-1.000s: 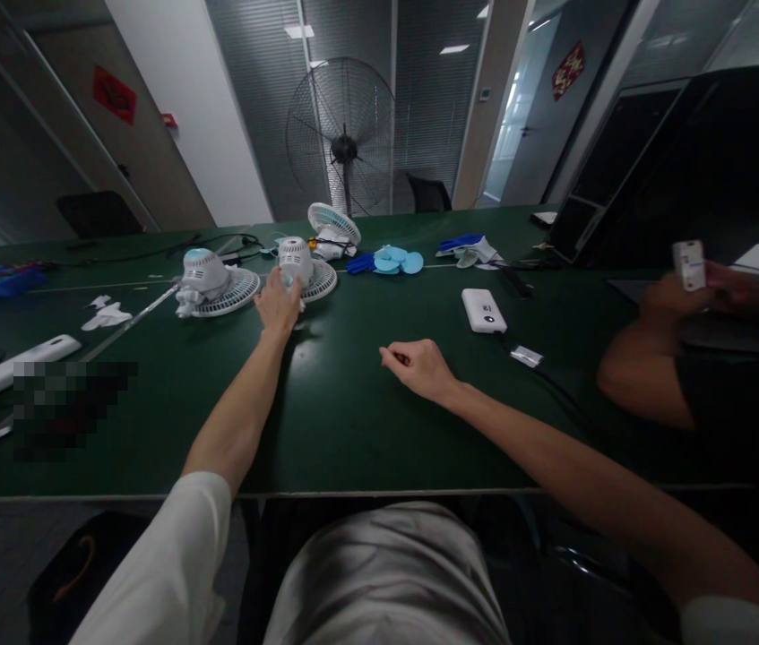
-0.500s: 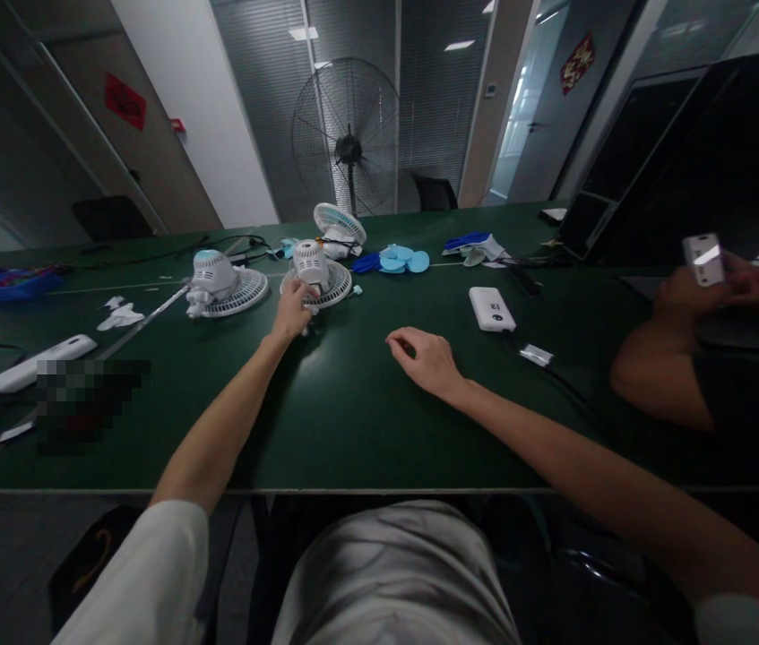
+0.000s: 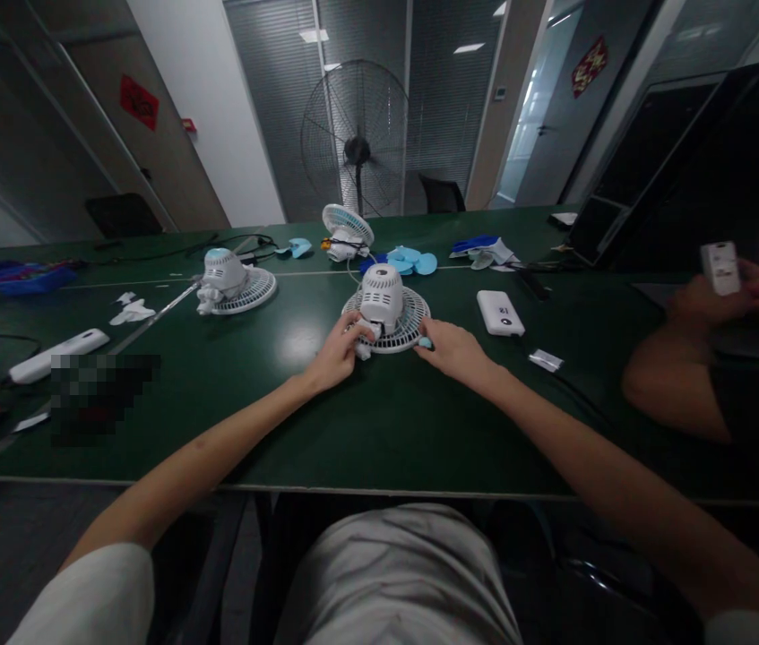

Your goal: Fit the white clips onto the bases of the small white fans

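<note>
A small white fan [image 3: 385,310] lies grille-down on the green table [image 3: 366,421], its motor housing pointing up. My left hand [image 3: 339,351] grips the fan's left side, fingers curled round a white part under the housing. My right hand [image 3: 452,348] holds the grille's right rim, fingers closed on it. A second white fan [image 3: 231,279] lies further left, and a third fan [image 3: 347,229] stands behind, both away from my hands.
Blue fan blades [image 3: 406,261] lie behind the held fan. A white power bank [image 3: 500,313] with a cable sits to the right. Another person's hands [image 3: 721,291] hold a small white device at far right. A white remote-like bar [image 3: 60,355] lies at left. A big floor fan [image 3: 356,143] stands beyond the table.
My left hand pulled the small fan from the far side toward me and to the right. My right hand moved forward from the bare table onto the fan's rim.
</note>
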Demonstrator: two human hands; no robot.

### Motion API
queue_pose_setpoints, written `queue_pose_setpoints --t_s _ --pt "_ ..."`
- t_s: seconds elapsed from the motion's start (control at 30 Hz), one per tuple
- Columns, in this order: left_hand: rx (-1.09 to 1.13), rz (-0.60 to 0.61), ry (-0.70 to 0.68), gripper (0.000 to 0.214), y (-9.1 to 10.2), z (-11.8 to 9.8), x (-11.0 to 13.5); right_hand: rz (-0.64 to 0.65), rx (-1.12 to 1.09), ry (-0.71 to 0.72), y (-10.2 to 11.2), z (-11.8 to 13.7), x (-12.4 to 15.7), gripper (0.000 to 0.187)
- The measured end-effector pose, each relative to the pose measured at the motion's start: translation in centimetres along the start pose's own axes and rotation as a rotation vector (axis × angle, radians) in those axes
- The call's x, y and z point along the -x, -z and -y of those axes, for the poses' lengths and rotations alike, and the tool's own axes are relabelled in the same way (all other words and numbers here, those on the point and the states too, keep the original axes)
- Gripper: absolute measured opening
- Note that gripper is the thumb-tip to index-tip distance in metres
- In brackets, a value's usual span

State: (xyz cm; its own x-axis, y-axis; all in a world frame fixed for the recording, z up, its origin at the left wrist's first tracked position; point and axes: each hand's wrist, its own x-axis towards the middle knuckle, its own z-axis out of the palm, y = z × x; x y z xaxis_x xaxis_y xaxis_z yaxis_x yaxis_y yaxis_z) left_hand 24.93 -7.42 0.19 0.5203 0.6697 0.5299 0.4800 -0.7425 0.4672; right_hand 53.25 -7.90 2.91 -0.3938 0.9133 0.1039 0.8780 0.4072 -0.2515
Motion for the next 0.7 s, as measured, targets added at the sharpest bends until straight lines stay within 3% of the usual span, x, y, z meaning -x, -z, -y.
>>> queue_pose_setpoints --t_s 0.1,0.17,0.23,0.4,0.53,0.7 --pt "0.036 0.065 -0.025 0.059 -0.7 -2.6 0.5 0.121 0.042 -0.019 2.3 -0.9 0.9 0.023" --pt "0.053 0.084 -0.033 0.059 -0.9 -3.8 0.8 0.291 0.006 0.027 4.0 -1.7 1.4 0.02" --pt "0.065 0.097 -0.039 0.062 -0.9 -4.6 1.0 0.452 -0.105 0.077 5.6 -2.3 1.9 0.023" --pt "0.079 0.189 -0.103 0.065 -0.8 -6.4 1.6 0.685 -0.493 0.259 8.2 -1.2 2.9 0.039" --pt "0.052 0.199 -0.134 0.071 -0.6 -6.6 1.7 0.589 -0.705 0.323 8.1 0.0 2.9 0.04" --pt "-0.031 0.025 -0.025 0.06 0.1 -3.7 1.3 0.471 -0.78 0.329 6.9 -0.8 2.0 0.035"
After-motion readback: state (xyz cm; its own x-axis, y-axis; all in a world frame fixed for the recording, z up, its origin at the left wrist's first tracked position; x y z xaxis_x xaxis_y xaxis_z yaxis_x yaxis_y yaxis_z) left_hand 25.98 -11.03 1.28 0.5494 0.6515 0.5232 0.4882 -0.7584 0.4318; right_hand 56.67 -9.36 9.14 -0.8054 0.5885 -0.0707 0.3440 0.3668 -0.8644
